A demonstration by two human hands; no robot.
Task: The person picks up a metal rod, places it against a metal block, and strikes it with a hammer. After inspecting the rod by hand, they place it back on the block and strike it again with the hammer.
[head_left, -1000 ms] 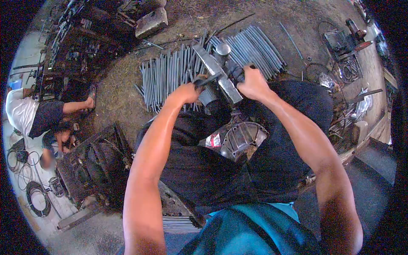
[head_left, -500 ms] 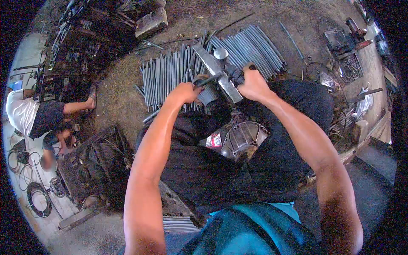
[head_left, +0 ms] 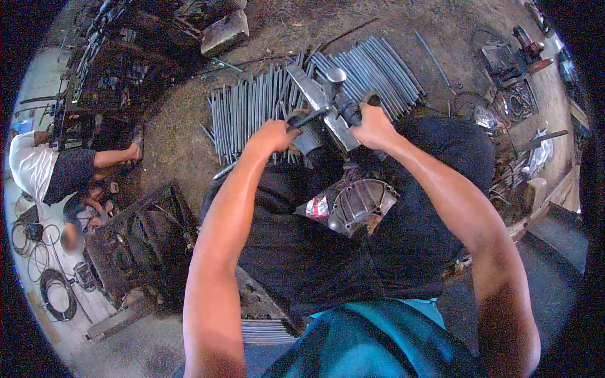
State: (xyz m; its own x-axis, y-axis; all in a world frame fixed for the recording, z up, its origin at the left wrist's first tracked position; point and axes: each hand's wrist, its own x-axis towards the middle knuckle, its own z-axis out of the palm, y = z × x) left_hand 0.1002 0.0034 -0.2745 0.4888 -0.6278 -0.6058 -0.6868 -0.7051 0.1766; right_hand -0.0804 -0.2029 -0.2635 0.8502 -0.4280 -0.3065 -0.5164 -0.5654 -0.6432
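Note:
Closed around a dark rod (head_left: 310, 118) is my left hand (head_left: 274, 135), and the rod's far end meets a flat metal bar (head_left: 320, 101). My right hand (head_left: 375, 128) is wrapped round a dark handle (head_left: 373, 101) at the bar's right side. A round metal knob (head_left: 336, 75) stands beside the bar. Beneath my hands, between the legs, sits a ribbed metal housing (head_left: 362, 203) with a red and white label (head_left: 317, 206). Grey metal rods (head_left: 242, 116) lie in a row behind my left hand, and more rods (head_left: 378, 72) lie behind the right.
Another person (head_left: 47, 167) is at the far left, near coiled cable (head_left: 58, 296). A dark metal frame (head_left: 145, 246) stands at the left. A block (head_left: 225, 33) lies at the top. Machine parts (head_left: 501, 60) and clear plastic (head_left: 539, 151) are at the right.
The round knob has tilted and shifted slightly up and right. My right hand has moved slightly left. My left hand keeps its hold with little movement.

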